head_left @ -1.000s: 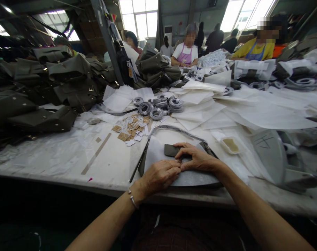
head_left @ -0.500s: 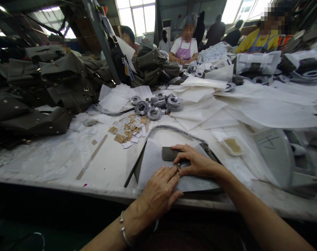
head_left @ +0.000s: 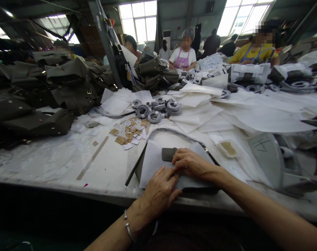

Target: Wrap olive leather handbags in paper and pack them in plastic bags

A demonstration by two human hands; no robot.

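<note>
Near the table [head_left: 106, 167] edge, the left hand [head_left: 161, 190] lies flat with fingers together, pressing on the white sheet [head_left: 152, 164]. The right hand [head_left: 191, 164] curls over the small olive flap [head_left: 168, 153] just beyond it — whether its fingertips pinch anything is hidden. If either hand's pressure slackened, the loose sheet could slip or crease — paper tags [head_left: 128, 130] lie farther off.
</note>
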